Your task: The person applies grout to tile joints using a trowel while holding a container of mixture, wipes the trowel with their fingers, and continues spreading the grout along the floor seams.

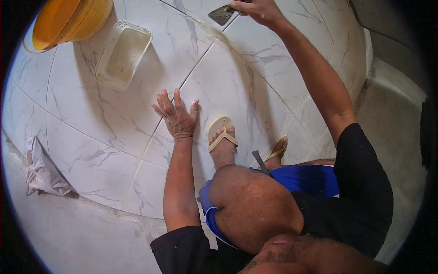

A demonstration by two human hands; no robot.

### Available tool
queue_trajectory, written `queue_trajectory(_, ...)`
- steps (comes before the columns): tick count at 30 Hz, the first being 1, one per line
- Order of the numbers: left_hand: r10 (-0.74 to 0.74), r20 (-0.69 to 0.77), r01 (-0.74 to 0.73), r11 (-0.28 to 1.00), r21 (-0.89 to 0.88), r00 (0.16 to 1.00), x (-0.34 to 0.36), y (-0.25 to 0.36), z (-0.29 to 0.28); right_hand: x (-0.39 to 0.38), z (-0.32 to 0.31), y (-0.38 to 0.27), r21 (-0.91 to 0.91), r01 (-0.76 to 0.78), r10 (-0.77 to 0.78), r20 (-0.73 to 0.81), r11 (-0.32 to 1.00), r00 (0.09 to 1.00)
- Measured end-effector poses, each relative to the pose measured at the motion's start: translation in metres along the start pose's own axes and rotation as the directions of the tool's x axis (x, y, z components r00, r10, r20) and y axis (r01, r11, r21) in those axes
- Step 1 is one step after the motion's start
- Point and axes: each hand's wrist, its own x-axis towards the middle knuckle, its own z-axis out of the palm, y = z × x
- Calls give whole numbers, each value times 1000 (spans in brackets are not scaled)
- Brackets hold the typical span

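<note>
At the top of the head view, my right hand [258,11] grips a putty knife [222,15] with a dark flat blade, held near a tile joint smeared with pale grout [204,26]. My left hand [177,115] rests on the marbled white floor tile [105,123], fingers spread, beside another joint. Nothing is in it. Up and to the left of that hand lies a white plastic tub [123,57], its inside coated with pale residue.
A yellow bucket [75,23] leans at the far left. A crumpled whitish bag or cloth [44,171] lies near the tiles' left edge. My sandalled feet [223,133] are on the tiles. Bare grey concrete [91,228] borders them, and a raised ledge [392,100] stands at the right.
</note>
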Motion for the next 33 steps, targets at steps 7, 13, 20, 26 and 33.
queue_trajectory(7, 5, -14, -5, 1000, -9, 1000, 0, 0, 0, -2, 14, 23, 171, -203, 197, 50, 964, 979)
queue_trajectory(13, -2, -9, 2, 1000, 9, 1000, 0, 1, 2, 13, 18, 21, 242, -82, 57, 109, 967, 992)
queue_trajectory(20, -3, -34, 1, 999, -48, 999, 0, 0, 2, 28, 28, 22, 224, -84, 56, 128, 971, 990)
queue_trajectory(26, 4, -22, -4, 1000, -13, 1000, -1, 1, 2, 39, 12, 11, 285, -87, 44, 156, 955, 987)
queue_trajectory(33, -15, 0, 15, 1000, -19, 1000, -3, 0, 0, 50, 37, 15, 235, -173, 136, 165, 956, 977)
